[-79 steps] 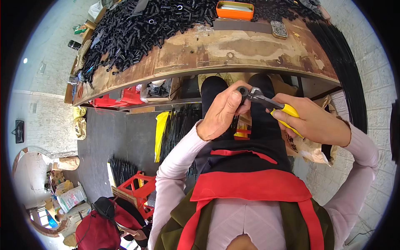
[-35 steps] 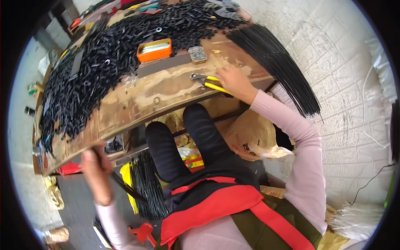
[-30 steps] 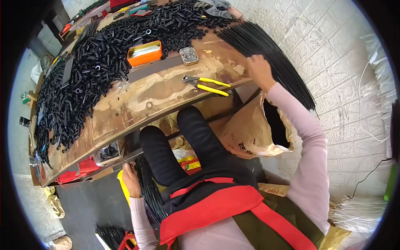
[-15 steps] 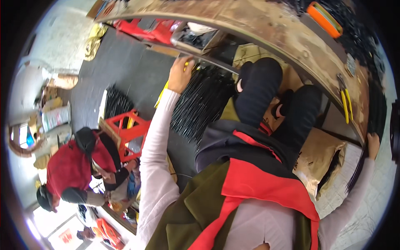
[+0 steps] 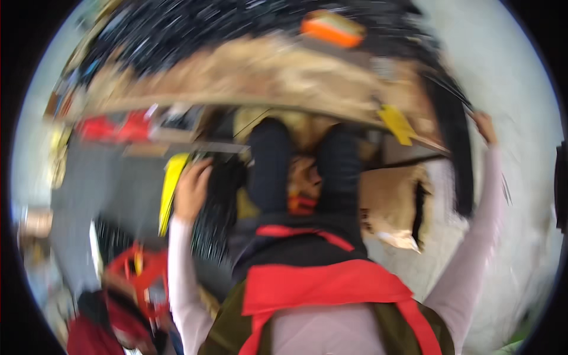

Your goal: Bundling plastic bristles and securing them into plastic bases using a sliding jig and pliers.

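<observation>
Across the top runs the desk [image 5: 236,71]; a black rod bundle [image 5: 455,148] hangs at its right end; lower left is a second black bundle [image 5: 216,201], the left hand [image 5: 192,183] by it, grip impossible to tell; a paper sack [image 5: 387,198] bears dark print, too blurred to read; yellow-handled pliers [image 5: 396,123] lie at the front edge; the right hand [image 5: 485,126] keeps a narrow grip on thin rods [image 5: 458,93].

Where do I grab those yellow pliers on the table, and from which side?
Probably by the yellow handles, coming from the person's side of the table: they point back toward its near edge, while the dark head points away. Blur hides how far they're spread.
</observation>
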